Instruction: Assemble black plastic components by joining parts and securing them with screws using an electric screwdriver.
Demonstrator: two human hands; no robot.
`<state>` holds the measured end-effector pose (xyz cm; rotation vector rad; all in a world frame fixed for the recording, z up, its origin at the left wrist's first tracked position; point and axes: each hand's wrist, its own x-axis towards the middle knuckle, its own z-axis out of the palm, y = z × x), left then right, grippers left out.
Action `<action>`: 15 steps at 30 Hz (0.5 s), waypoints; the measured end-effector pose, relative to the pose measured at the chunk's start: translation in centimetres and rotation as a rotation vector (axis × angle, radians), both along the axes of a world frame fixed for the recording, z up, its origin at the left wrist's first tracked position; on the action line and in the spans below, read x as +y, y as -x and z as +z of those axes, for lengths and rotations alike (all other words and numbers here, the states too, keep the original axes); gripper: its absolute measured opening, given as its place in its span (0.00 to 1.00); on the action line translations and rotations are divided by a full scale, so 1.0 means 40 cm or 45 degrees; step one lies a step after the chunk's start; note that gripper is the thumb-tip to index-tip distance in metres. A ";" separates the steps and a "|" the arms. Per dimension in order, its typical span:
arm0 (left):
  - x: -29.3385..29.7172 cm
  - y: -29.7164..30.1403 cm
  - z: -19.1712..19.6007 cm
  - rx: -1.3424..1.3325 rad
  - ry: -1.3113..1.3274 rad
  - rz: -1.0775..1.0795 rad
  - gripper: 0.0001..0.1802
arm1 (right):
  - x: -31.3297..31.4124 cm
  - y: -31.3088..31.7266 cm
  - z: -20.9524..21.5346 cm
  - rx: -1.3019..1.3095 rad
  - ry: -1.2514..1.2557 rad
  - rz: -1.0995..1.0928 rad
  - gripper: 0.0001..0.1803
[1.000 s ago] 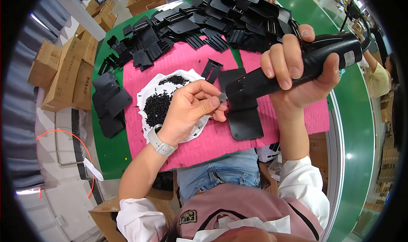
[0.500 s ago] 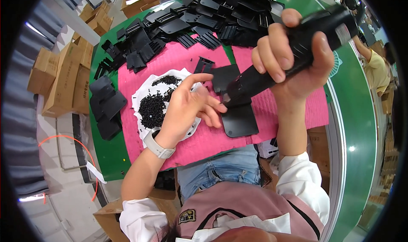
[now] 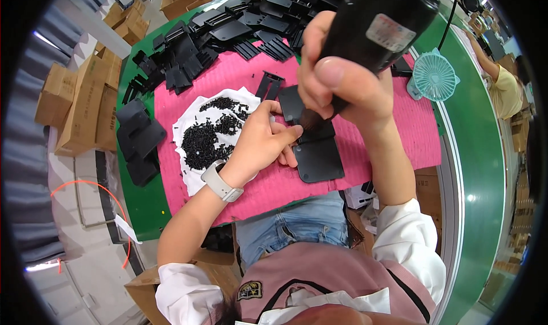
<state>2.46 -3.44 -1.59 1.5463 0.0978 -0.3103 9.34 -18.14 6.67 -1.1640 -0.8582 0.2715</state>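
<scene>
My right hand [image 3: 359, 91] grips a black electric screwdriver [image 3: 365, 25], its lower end slanting down to a black plastic bracket [image 3: 318, 162] on the pink mat [image 3: 251, 202]. The driver's tip is hidden near my left fingers. With thumb and fingers drawn together, my left hand [image 3: 262, 145] is closed at the bracket's left edge. Left of it, many small black screws [image 3: 200, 145] lie heaped on a white cloth [image 3: 191, 179]. A small slotted black piece [image 3: 269, 85] rests just beyond my left hand.
A large pile of black plastic parts [image 3: 231, 31] covers the far side of the green table [image 3: 140, 211]. More black plates [image 3: 140, 131] lie at the left edge. A mint-green fan [image 3: 435, 77] stands at the right. Cardboard boxes [image 3: 85, 108] and a co-worker in yellow [image 3: 508, 94] are farther off.
The screwdriver has swung from slanting right to more upright, its body rising toward the camera. My left fingers have closed in at the bracket. The fan has come into fuller view.
</scene>
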 end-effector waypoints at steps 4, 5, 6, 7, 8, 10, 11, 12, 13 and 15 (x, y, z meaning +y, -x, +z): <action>-0.003 0.002 0.004 0.012 0.056 0.008 0.19 | 0.020 0.002 -0.007 -0.016 0.003 0.033 0.18; -0.002 0.002 0.003 0.012 0.070 0.008 0.18 | 0.021 0.002 -0.007 -0.022 0.009 0.037 0.18; -0.001 0.003 0.003 0.011 0.071 0.013 0.18 | 0.019 0.001 -0.007 -0.002 -0.004 0.044 0.18; -0.001 0.003 0.002 0.017 0.072 0.016 0.18 | 0.017 0.001 -0.006 -0.002 -0.004 0.049 0.18; 0.000 0.004 0.002 0.023 0.074 0.019 0.18 | 0.015 0.000 -0.005 0.003 -0.003 0.058 0.18; -0.004 0.004 0.007 0.026 0.073 0.028 0.18 | 0.014 -0.003 -0.011 -0.017 -0.029 0.053 0.20; -0.006 0.004 0.008 0.030 0.070 0.037 0.18 | 0.014 -0.003 -0.011 -0.016 -0.028 0.051 0.20; -0.005 0.004 0.006 0.031 0.070 0.038 0.18 | 0.015 -0.003 -0.012 -0.018 -0.025 0.051 0.20; -0.004 0.004 0.004 0.025 0.064 0.032 0.18 | 0.017 -0.003 -0.012 -0.019 -0.023 0.052 0.20; -0.003 0.002 -0.002 0.020 0.059 0.026 0.17 | 0.018 -0.002 -0.013 -0.021 -0.017 0.051 0.20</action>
